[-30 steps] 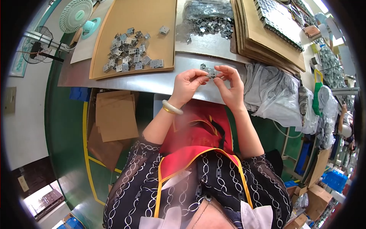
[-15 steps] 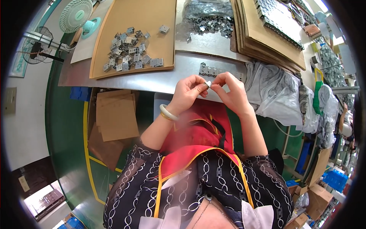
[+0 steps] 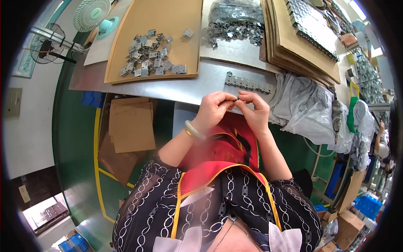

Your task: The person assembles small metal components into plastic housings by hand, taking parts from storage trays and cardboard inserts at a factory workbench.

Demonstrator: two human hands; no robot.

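Observation:
Both hands meet just in front of the metal table's near edge. My left hand (image 3: 214,110) pinches a small metal piece (image 3: 237,99) between thumb and fingertips. On its other side, the thumb and fingers of my right hand (image 3: 255,109) close on the same piece. Fingers hide most of it, so its shape cannot be made out now. Just beyond the hands lies a straight row of small metal brackets (image 3: 248,83) set side by side. To the left, a shallow cardboard tray (image 3: 178,54) holds a loose pile of silver brackets (image 3: 147,54).
A heap of small dark metal parts (image 3: 237,32) lies beside a plastic bag at the back. Stacked cardboard sheets (image 3: 289,54) stand at the right, with more rows of parts on top. Grey cloth (image 3: 300,98) drapes over the right edge. A fan (image 3: 91,16) stands far left.
The hands have drawn slightly toward me and closer together. Fingers now cover the metal piece that showed brightly before. The bracket row shows more fully; the whole view has shifted a little.

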